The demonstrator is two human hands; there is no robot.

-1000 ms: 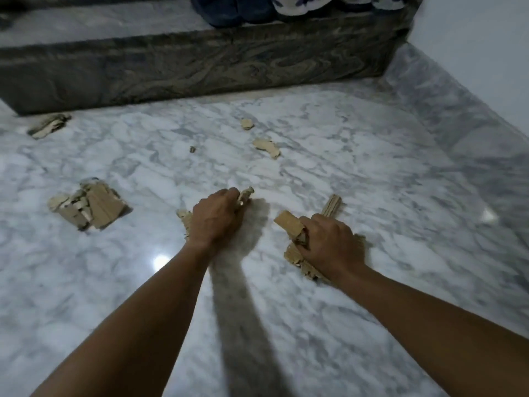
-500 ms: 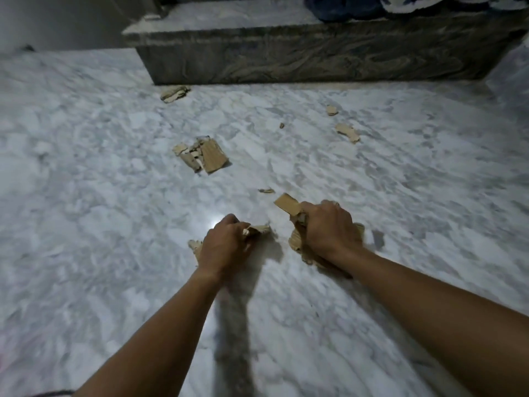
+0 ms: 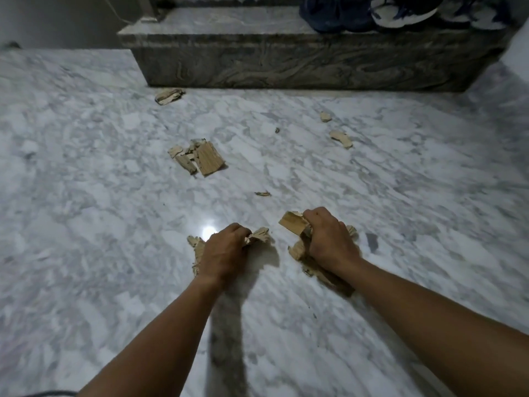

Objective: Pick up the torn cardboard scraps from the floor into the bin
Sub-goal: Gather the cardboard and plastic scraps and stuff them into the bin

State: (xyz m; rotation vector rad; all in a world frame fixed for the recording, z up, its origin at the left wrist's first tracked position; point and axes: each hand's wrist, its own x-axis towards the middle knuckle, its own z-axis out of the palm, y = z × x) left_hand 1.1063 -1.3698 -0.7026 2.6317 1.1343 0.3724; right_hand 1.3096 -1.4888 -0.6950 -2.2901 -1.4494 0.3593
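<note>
Dragged left hand (image 3: 224,253) and right hand (image 3: 329,242) back, clutching cardboard scraps (image 3: 294,223); dropped a sliver (image 3: 262,193) just beyond the fingers (image 3: 316,217).

A: Floor (image 3: 86,224)?
B: White-grey marble, glossy, light glare near centre. Dark-veined step (image 3: 286,67) standing at far edge.
A: On it?
B: Pile (image 3: 197,157) of cardboard scraps mid-left. Lone scrap (image 3: 169,96) near step's foot. Small piece (image 3: 325,116) and curved strip (image 3: 341,138) far right, near each other, well apart from pile. Speck (image 3: 276,130) between. Sliver (image 3: 262,193) closer in.
A: Nearest?
B: Left bunch (image 3: 259,236) gripped in left hand (image 3: 226,252), right bunch (image 3: 294,223) in right hand (image 3: 329,239). Low at floor, contact unclear.
</note>
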